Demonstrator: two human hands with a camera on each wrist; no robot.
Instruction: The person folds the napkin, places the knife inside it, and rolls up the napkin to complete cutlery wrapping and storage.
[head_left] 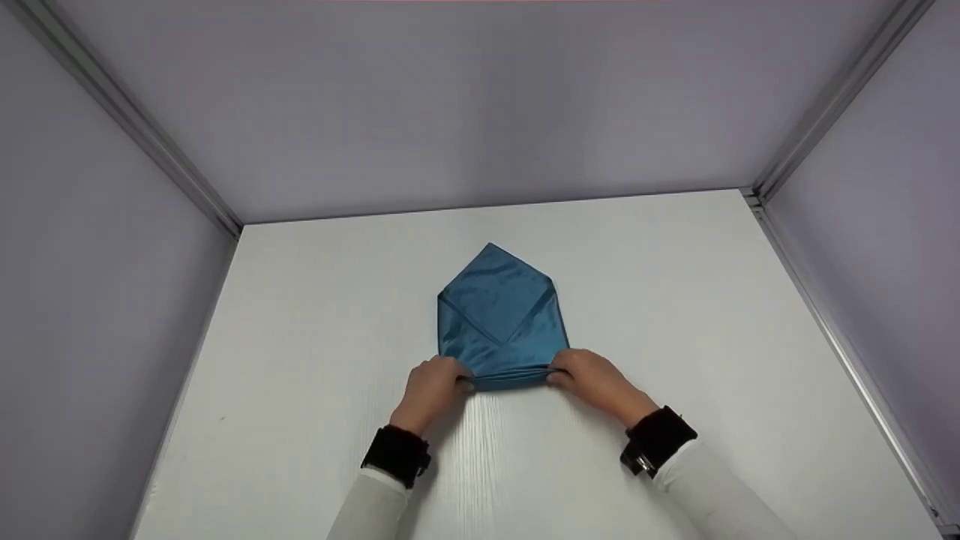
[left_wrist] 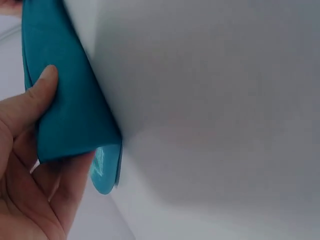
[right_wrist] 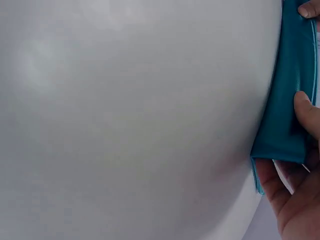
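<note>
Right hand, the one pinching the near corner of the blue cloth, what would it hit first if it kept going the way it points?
The right hand points inward along the blue cloth's near edge, so it would probably meet the left hand pinching the opposite corner.

We see a plain recording booth: a white surface [head_left: 300, 375] enclosed by bare grey panels [head_left: 480, 105] in aluminium framing [head_left: 135, 127].

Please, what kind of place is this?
Probably a recording booth, not a home: a bare white table, plain grey walls with metal frame rails, and only a folded blue cloth napkin.
</note>
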